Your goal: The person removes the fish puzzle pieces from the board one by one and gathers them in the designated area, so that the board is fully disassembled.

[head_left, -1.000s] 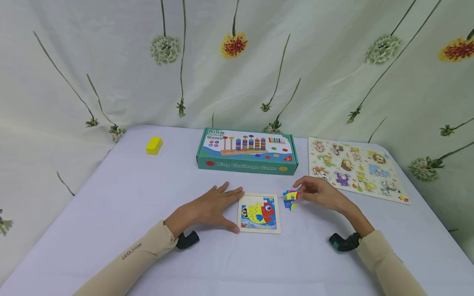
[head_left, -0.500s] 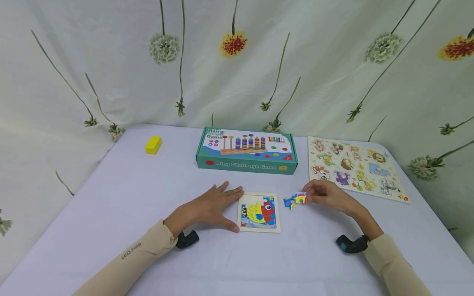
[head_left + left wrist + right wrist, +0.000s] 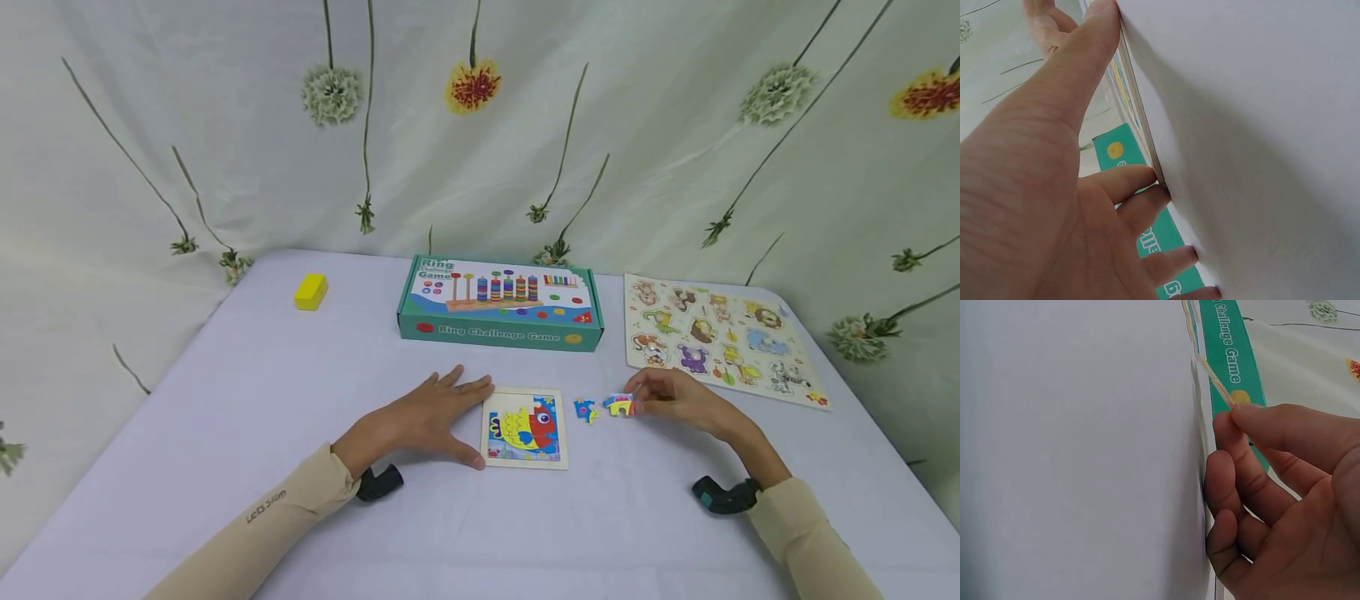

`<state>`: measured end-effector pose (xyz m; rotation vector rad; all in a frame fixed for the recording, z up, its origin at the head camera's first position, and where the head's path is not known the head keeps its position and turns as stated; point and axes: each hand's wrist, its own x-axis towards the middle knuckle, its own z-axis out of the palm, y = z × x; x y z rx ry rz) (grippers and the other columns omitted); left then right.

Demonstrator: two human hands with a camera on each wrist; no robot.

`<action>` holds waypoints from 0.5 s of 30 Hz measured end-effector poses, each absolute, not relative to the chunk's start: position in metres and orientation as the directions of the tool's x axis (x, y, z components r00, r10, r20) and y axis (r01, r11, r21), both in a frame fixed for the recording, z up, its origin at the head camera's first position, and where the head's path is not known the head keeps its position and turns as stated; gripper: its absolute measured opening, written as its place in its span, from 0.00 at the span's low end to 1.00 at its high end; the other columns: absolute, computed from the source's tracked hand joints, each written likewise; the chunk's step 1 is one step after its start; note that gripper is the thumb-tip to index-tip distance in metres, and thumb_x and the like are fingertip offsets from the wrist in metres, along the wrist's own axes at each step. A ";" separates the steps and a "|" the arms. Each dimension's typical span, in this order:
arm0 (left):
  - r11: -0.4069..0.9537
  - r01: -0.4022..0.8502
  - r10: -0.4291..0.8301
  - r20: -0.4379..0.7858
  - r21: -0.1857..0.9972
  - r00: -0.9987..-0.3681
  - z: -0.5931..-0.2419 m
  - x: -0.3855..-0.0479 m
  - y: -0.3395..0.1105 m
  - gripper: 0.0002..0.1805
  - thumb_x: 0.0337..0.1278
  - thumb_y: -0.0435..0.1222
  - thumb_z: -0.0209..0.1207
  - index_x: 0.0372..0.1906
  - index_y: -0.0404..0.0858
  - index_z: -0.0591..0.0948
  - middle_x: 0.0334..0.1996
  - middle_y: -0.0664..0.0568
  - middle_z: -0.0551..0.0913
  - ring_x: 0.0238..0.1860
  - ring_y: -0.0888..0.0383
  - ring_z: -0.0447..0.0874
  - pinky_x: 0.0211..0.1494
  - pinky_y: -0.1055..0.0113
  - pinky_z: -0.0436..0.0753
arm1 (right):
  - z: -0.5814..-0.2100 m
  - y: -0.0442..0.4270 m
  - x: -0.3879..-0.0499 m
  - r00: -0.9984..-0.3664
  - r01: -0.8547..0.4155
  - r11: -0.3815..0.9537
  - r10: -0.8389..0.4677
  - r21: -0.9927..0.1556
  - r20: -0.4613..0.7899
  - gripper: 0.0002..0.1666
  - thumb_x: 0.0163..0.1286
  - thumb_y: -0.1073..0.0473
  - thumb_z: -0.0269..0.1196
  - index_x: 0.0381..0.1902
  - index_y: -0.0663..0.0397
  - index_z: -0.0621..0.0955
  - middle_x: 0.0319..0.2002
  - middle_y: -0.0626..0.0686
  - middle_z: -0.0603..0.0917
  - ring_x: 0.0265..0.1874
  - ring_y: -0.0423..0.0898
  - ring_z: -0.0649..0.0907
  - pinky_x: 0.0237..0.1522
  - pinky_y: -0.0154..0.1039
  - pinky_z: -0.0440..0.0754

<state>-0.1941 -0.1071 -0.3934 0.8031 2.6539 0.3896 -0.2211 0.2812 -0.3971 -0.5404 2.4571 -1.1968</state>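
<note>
A square wooden puzzle board (image 3: pixel 523 464) with a red and yellow fish picture lies on the table, its upper part bare of pieces. My left hand (image 3: pixel 423 421) rests flat at its left side, fingers spread, with thumb and fingertips touching the frame's edge. Between thumb and forefinger my right hand (image 3: pixel 671 398) pinches a blue and yellow puzzle piece (image 3: pixel 619 405) by its right end. In the right wrist view that puzzle piece (image 3: pixel 1216 381) appears edge-on, tilted off the table. A second puzzle piece (image 3: pixel 585 411), blue with yellow, lies between the board and the right hand.
A green ring game box (image 3: pixel 500 335) stands behind the board. At the back right lies a large animal puzzle board (image 3: pixel 720 342), close behind the right hand. A yellow block (image 3: pixel 311 292) sits at the back left. A patterned cloth hangs behind the table.
My right hand has moved to the right with the pinched puzzle piece, away from the other piece, which now lies separate. The left hand has stayed in place.
</note>
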 end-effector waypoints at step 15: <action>0.804 0.483 0.575 -0.243 0.347 -0.781 -0.394 -0.194 -0.107 0.58 0.37 0.64 0.68 0.75 0.50 0.56 0.75 0.60 0.52 0.77 0.47 0.37 0.75 0.43 0.43 | -0.395 0.277 -0.218 -0.865 -0.200 0.595 -0.480 -0.779 -0.144 0.14 0.64 0.66 0.62 0.48 0.63 0.78 0.32 0.54 0.80 0.32 0.45 0.76 0.36 0.31 0.73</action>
